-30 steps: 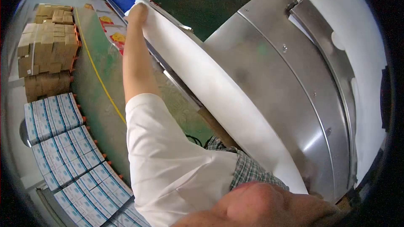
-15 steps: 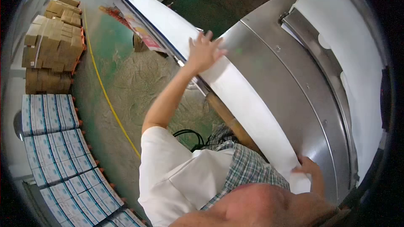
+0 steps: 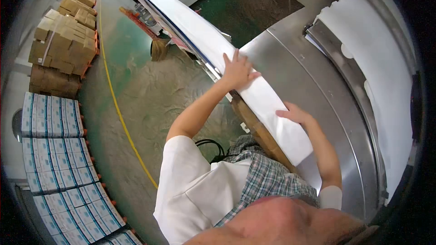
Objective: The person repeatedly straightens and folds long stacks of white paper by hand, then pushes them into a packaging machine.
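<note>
A long, white, soft-looking strip, perhaps stacked paper or tissue, runs diagonally from the far upper left to its rounded near end by my body. My left hand lies on top of it, palm down with fingers spread. Further along toward the near end, my right hand touches the strip's right side, thumb and fingers apart. Part of that hand's underside is hidden. Beneath the strip's far part is a narrow rail with a blue edge; its near part rests along the steel table.
White material with a wavy edge stands beyond a curved metal guard at right. A brown bar edges the table near my body. Stacked brown cartons and white-blue boxes line the left wall, beside a yellow floor line.
My right hand has moved from the strip's near end up along its right side. The near end now sits further from my body. My left hand has settled flat on the strip.
</note>
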A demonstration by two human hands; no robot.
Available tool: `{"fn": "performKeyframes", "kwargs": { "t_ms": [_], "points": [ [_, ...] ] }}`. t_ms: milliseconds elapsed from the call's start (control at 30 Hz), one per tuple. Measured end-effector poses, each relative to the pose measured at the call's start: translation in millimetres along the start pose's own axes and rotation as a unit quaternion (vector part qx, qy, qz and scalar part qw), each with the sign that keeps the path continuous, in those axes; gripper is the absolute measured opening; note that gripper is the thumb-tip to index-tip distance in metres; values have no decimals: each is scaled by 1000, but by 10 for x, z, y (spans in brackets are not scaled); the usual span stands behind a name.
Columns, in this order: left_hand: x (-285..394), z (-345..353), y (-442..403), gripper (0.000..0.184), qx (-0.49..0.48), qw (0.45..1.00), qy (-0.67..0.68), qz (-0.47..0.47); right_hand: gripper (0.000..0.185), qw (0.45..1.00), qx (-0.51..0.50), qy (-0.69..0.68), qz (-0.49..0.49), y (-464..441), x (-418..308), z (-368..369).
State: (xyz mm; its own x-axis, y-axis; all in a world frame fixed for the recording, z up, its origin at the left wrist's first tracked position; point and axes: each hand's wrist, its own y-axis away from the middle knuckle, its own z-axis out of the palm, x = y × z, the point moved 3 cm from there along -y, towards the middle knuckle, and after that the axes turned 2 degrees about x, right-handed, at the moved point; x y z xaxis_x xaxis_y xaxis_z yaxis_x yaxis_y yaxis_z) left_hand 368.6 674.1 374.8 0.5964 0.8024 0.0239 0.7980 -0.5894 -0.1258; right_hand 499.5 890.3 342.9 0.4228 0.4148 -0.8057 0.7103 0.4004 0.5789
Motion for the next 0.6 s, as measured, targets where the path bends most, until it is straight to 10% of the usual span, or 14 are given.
{"fn": "performKeyframes", "kwargs": {
  "t_ms": [233, 333, 467, 600],
  "points": [
    [-712, 111, -165, 52, -19, 996, -68, -56, 68, 993, -42, -67, -87, 152, 403, -20],
    [-840, 87, -291, 50, -127, 988, -47, -74, 65, 996, 50, -54, -41, 176, 287, 47],
    [-461, 144, -287, 42, -35, 998, 3, 42, 52, 969, 137, -206, -7, 390, 379, 107],
    [634, 20, -136, 38, -99, 970, 46, 215, 32, 891, 448, -57, -49, 781, 1130, -345]
  ]
}}
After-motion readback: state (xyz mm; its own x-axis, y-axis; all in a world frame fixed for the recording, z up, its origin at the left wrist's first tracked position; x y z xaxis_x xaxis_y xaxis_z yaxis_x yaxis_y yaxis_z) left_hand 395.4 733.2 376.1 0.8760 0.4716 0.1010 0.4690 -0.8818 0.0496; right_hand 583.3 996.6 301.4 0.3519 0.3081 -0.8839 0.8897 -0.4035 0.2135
